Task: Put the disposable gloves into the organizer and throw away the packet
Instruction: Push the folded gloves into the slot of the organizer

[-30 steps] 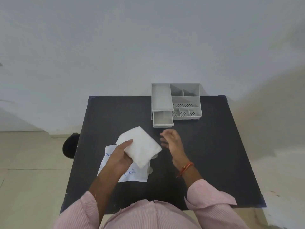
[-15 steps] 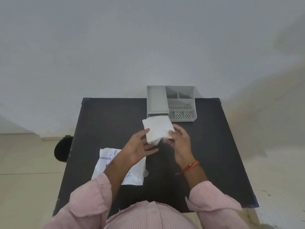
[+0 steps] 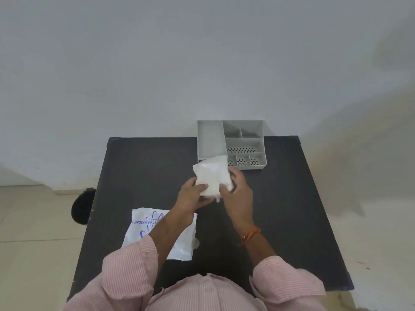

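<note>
soft, even daylight, a faint shadow on the wall point(image 3: 359, 131) at right, mild wide-angle bending, slightly blurry overall.

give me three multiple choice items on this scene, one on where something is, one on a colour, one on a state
1. Where does the empty packet lie?
A. on the table, near the person's left side
B. inside the organizer
C. on the floor

2. What colour is the organizer?
A. red
B. grey
C. black

3. How is the stack of gloves held?
A. it lies alone on the table
B. by the right hand only
C. by both hands

Answers: 1 A, the printed packet lies flat on the black table under the left forearm. 2 B, its walls and compartments are grey. 3 C, the left hand and right hand both grip the white stack just in front of the organizer.
</note>
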